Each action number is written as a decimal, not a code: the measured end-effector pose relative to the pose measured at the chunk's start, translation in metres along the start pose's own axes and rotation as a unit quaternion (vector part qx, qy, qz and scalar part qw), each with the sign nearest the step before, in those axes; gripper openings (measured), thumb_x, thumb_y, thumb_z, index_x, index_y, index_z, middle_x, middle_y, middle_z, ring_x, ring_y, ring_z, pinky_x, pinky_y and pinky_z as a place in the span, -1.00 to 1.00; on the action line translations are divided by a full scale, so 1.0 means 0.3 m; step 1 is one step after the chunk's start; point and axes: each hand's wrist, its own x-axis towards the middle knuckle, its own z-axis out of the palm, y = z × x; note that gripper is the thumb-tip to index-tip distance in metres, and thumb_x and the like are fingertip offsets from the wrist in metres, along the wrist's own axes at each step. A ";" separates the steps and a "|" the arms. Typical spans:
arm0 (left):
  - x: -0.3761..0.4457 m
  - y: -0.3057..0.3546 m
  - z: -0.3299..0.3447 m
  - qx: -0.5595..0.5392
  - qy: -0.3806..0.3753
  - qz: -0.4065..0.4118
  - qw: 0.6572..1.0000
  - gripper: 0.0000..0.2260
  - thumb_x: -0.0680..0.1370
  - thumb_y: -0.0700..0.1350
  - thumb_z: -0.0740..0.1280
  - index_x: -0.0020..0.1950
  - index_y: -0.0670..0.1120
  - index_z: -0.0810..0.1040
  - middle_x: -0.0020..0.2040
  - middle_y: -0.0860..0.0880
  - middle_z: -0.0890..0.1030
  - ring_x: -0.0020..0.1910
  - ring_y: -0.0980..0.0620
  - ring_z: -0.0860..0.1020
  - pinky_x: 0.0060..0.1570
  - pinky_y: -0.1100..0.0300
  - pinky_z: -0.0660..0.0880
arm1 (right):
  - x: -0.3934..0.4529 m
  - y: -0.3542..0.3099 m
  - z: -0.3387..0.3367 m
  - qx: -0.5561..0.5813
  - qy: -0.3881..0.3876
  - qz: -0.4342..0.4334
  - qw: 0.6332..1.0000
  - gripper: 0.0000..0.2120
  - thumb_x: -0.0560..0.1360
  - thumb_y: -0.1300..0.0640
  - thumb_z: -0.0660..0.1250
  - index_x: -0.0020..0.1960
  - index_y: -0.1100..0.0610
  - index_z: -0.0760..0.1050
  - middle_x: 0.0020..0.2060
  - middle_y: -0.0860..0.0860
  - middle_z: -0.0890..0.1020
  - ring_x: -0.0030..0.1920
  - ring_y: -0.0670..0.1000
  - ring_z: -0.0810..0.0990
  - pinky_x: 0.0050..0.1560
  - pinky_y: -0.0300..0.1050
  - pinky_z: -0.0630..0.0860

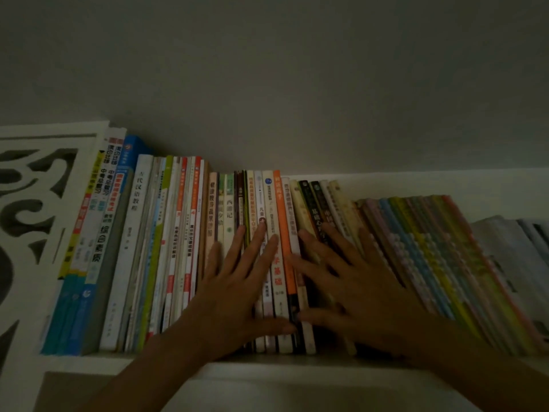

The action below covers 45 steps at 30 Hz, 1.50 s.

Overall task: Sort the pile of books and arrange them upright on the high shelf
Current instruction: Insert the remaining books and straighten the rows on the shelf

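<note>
Books (184,248) stand in a long row on the high white shelf (267,368), upright at the left and leaning more toward the right end. Both hands lie flat on the spines near the middle, left hand (234,292) beside right hand (353,292), each grip wide with straight, spread fingers holding nothing. An orange-spined book (282,227) shows between them.

- You had open room above the row of upright paperback books (184,233): bare grey wall rose behind their tops.
- The white fretwork side panel (44,203) closed off the left end.
- Spines stood packed edge to edge, leaving no gap for fingers.
- On the right, the thin pastel-spined booklets (430,248) leaned leftward, with a stack of pale papers (511,248) blocking beyond them.
- Below, the white shelf board (267,367) left its front edge reachable.
</note>
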 end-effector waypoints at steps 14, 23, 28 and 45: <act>0.059 0.057 0.029 -0.003 0.055 0.057 0.997 -0.26 0.49 0.42 -0.15 0.52 0.00 -0.18 0.53 0.00 -0.12 0.49 0.06 -0.21 0.37 -0.17 -0.23 | -0.153 -0.023 -0.087 0.127 -0.174 0.256 0.942 0.09 0.39 -0.41 0.17 0.44 0.10 -0.53 0.20 -0.05 0.50 -0.12 -0.11 0.56 -0.20 -0.32 0.46; 0.036 0.001 0.052 -0.010 0.039 0.035 0.999 -0.11 0.39 0.52 -0.09 0.54 -0.01 -0.12 0.55 -0.04 -0.08 0.51 0.01 -0.17 0.35 -0.21 -0.06 | -0.093 -0.080 -0.036 0.244 -0.102 0.251 0.931 0.15 0.38 -0.27 0.34 0.30 -0.06 -0.66 0.39 0.03 0.39 0.19 0.00 0.54 0.14 -0.13 0.47; 0.039 0.051 0.037 -0.061 0.069 0.010 0.996 -0.13 0.37 0.54 -0.12 0.52 0.08 -0.21 0.54 0.00 -0.13 0.49 0.05 -0.20 0.34 -0.22 -0.12 | -0.096 -0.068 -0.074 0.254 -0.119 0.250 0.927 0.01 0.44 -0.27 0.27 0.45 -0.06 -0.47 0.33 0.05 0.45 0.15 0.02 0.56 0.09 -0.09 0.52; 0.239 0.557 0.048 0.010 -0.006 -0.066 0.998 0.08 0.29 0.53 0.05 0.45 -0.10 -0.44 0.42 -0.25 -0.45 0.44 -0.21 -0.39 0.27 -0.15 -0.45 | -0.413 0.447 -0.173 0.103 0.001 0.451 0.887 -0.25 0.23 -0.42 0.14 0.18 0.11 0.21 -0.17 0.07 0.54 -0.31 0.09 0.53 -0.33 -0.12 0.42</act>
